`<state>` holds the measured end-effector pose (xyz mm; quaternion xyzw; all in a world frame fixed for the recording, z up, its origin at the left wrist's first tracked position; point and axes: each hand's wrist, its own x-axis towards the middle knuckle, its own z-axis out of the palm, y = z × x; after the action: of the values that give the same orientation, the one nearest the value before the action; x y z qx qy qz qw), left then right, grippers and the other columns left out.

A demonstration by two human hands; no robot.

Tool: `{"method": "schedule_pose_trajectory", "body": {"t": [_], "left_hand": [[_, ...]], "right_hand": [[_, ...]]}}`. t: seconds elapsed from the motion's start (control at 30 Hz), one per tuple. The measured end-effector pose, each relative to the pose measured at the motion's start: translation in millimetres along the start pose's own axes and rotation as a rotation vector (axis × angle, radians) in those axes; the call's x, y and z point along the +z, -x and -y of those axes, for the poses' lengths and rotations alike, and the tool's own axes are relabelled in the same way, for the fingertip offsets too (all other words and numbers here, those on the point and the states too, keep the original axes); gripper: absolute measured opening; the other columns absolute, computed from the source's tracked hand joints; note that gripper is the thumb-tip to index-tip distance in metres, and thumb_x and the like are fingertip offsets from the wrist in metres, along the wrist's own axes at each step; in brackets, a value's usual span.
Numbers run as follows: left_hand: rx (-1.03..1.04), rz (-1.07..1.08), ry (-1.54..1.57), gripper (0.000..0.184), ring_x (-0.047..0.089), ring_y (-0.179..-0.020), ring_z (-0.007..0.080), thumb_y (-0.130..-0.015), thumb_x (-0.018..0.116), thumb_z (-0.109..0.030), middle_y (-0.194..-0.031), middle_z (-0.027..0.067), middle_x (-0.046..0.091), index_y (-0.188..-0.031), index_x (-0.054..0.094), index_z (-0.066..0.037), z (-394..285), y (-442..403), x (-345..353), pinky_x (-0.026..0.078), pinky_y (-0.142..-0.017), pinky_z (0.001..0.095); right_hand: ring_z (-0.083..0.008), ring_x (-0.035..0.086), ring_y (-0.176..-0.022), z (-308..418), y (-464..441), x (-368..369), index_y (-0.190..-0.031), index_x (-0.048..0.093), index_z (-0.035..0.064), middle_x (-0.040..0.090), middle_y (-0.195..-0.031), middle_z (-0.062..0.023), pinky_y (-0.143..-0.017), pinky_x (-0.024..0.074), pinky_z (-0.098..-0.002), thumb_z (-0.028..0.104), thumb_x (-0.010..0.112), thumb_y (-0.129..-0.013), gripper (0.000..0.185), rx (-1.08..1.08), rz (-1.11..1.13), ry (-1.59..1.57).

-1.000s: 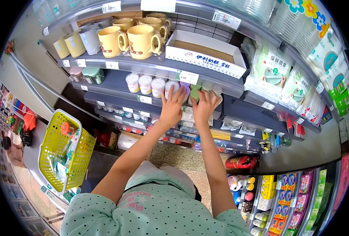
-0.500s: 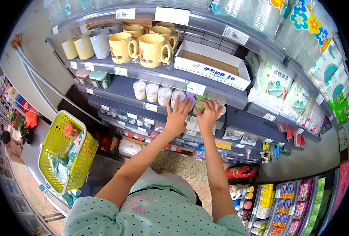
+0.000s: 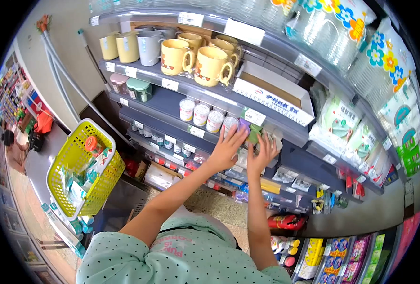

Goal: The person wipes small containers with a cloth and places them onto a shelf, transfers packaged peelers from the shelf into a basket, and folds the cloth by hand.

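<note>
Along the shelf's front edge stands a row of small round tubs, several of them white with printed labels (image 3: 201,115). My left hand (image 3: 225,152) reaches over the right part of this row, its fingers stretched out and apart against a white tub (image 3: 228,124) and beside a purple tub (image 3: 244,124). A green tub (image 3: 253,135) shows between my two hands. My right hand (image 3: 262,154) is at the green tub's right side, fingers spread and slightly bent, touching the tubs there. Its fingers partly hide the tubs at the row's right end.
Yellow mugs (image 3: 212,66) and an open white carton (image 3: 274,94) occupy the shelf above. Lidded pink and green jars (image 3: 139,90) are further left. A yellow-green basket (image 3: 120,163) with goods stands at left. A red fire extinguisher (image 3: 285,221) is low at right.
The view has shifted, so the shelf goods appear further right. Both hands stay at the tubs; the fingers of my right hand now look more spread.
</note>
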<state>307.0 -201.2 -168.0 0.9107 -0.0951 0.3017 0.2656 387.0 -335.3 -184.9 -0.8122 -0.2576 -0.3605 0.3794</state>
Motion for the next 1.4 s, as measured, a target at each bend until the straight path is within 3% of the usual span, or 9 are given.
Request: {"method": "schedule_pose_trajectory", "body": {"t": [0.13,0.27,0.33,0.37,0.47,0.63,0.77,0.87,1.4], "left_hand": [[-0.048,-0.081,0.166,0.084,0.021,-0.141,0.0363,-0.07,0.062,-0.001,-0.151,0.0134,0.028,-0.146,0.028,-0.008,-18,39,-23,0.016,-0.112,0.0573],[-0.385,-0.057,0.418,0.038,0.069,-0.086,0.0244,-0.082,0.066,-0.007,-0.097,0.0141,0.068,-0.119,0.06,-0.005,-18,106,-16,0.054,-0.074,0.0342],[-0.415,-0.111,0.361,0.015,0.063,-0.061,0.0246,-0.082,0.068,-0.012,-0.07,0.0112,0.062,-0.094,0.064,-0.004,-17,132,-19,0.048,-0.056,0.0339],[-0.429,-0.138,0.332,0.011,0.06,-0.049,0.0248,-0.082,0.069,-0.014,-0.056,0.0098,0.058,-0.082,0.067,-0.003,-16,141,-20,0.046,-0.048,0.0337],[-0.662,-0.112,0.302,0.02,0.05,-0.041,0.0186,-0.083,0.068,-0.012,-0.051,0.0103,0.056,-0.067,0.066,0.0,-14,154,-33,0.038,-0.043,0.031],[-0.692,-0.28,0.227,0.029,0.041,-0.038,0.0176,-0.083,0.066,-0.016,-0.048,0.0125,0.047,-0.06,0.06,0.001,-5,150,-67,0.034,-0.041,0.0316],[-0.694,-0.395,0.221,0.028,0.045,-0.038,0.0214,-0.083,0.064,-0.015,-0.049,0.0131,0.049,-0.059,0.06,0.0,4,152,-87,0.035,-0.041,0.0325],[-0.676,-0.469,0.224,0.03,0.047,-0.038,0.0223,-0.084,0.064,-0.016,-0.049,0.0128,0.05,-0.058,0.06,-0.001,13,159,-108,0.036,-0.041,0.0324],[-0.908,-0.566,0.1,0.033,0.051,-0.042,0.0245,-0.082,0.064,-0.019,-0.047,0.0084,0.05,-0.053,0.054,-0.007,51,218,-288,0.038,-0.043,0.036]], "right_hand": [[-0.0357,0.041,-0.125,34,26,-22,-0.106,0.065,0.0094,0.056,-0.128,-0.0071,-0.108,0.0179,-0.0549,0.016,0.067,-0.084,0.023,0.077,-0.076,-0.204],[-0.0193,0.058,-0.082,43,58,-22,-0.086,0.063,0.0024,0.065,-0.086,-0.0064,-0.082,0.0415,-0.0352,0.008,0.064,-0.087,0.006,0.2,0.129,-0.424],[-0.01,0.055,-0.059,59,68,-19,-0.078,0.06,0.0002,0.06,-0.064,-0.0035,-0.061,0.0436,-0.0261,0.008,0.063,-0.088,0.013,0.532,0.314,-0.663],[-0.0024,0.041,-0.046,74,69,-15,-0.075,0.057,0.0001,0.048,-0.05,0.0001,-0.044,0.0282,-0.0225,0.011,0.063,-0.09,0.02,0.536,0.272,-0.696],[-0.0024,0.032,-0.048,74,85,4,-0.07,0.052,0.0009,0.043,-0.05,0.0028,-0.043,0.0227,-0.0252,0.012,0.063,-0.09,0.026,0.45,0.455,-0.736],[-0.0034,0.029,-0.05,121,81,13,-0.053,0.041,0.0024,0.035,-0.048,0.0034,-0.046,0.0197,-0.0273,0.017,0.066,-0.088,0.045,0.321,0.672,-0.724],[-0.0039,0.032,-0.048,158,78,24,-0.065,0.057,-0.0029,0.038,-0.048,-0.0001,-0.044,0.0217,-0.0274,0.014,0.064,-0.088,0.03,0.185,0.701,-0.793],[-0.0042,0.025,-0.052,189,72,31,-0.057,0.039,-0.0001,0.028,-0.052,0.0034,-0.046,0.0158,-0.03,0.012,0.064,-0.088,0.042,0.227,0.732,-0.829],[-0.0064,0.026,-0.046,318,76,103,-0.056,0.042,-0.0008,0.029,-0.048,-0.0008,-0.045,0.0175,-0.0304,0.013,0.064,-0.087,0.04,0.123,0.913,-0.888]]}}
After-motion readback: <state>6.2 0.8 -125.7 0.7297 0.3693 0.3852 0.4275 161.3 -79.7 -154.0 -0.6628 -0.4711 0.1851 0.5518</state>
